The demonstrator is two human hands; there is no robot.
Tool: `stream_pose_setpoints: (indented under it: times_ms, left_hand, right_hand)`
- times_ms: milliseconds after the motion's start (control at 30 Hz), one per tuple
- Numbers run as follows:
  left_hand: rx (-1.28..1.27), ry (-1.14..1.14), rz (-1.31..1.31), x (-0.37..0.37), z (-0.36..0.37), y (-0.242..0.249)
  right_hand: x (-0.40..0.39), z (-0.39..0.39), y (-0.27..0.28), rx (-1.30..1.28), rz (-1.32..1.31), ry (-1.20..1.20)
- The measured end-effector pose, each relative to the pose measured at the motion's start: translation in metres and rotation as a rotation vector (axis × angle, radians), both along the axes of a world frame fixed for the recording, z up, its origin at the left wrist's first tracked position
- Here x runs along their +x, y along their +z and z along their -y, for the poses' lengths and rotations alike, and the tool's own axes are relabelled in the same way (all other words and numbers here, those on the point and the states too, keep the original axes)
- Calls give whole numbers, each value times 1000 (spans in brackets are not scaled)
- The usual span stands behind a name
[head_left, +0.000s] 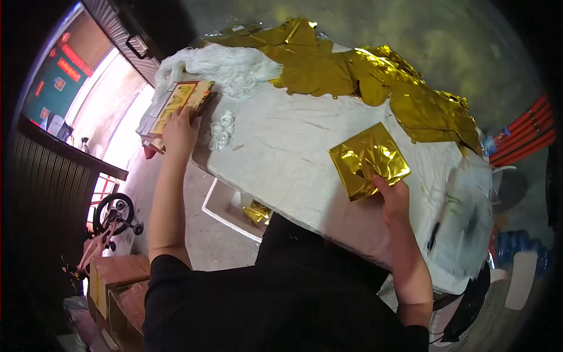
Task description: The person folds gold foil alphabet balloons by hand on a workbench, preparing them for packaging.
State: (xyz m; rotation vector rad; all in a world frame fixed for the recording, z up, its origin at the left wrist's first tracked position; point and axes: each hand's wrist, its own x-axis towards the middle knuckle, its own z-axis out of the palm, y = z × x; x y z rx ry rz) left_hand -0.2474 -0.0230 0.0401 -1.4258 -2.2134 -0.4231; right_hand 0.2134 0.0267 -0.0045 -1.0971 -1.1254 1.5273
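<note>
left hand point(179, 132) lies flat, fingers spread, on a stack of printed yellow cards point(176, 105) at the far-left edge of the table point(281, 158) — small white string coils point(221, 130) just to its right, a white fibre bundle point(226, 67) beyond. right hand point(394, 199) pinches the near edge of a folded gold foil square point(368, 159) resting on the table just ahead of it — crumpled gold foil heap point(381, 82) further out past the fingers.
</note>
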Motion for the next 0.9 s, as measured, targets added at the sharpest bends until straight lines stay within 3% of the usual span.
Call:
stream_pose_setpoints:
  times_ms: [100,333,533,633,733,833,900]
  left_hand:
    - [-3,-16,-126,-17,-1,-9]
    - [-104,81,-113,0,-3,4]
    - [-37,-23,-24,-8,-5,2]
    - [-137,77,-56,-3,-10,10]
    - [-267,148,164,1,-13,23]
    - [-177,1,358,-16,-13,24]
    - [-197,-36,679,-23,-13,31]
  right_hand:
    - [1,1,2,-10,-3,3]
    - [3,-1,-4,24,-10,5]
    - [1,2,2,29,-7,20]
    - [1,1,1,28,-1,22]
    - [3,1,-3,36,-7,28]
    - [5,0,-5,34,-20,41]
    - [5,0,-6,30,-23,55]
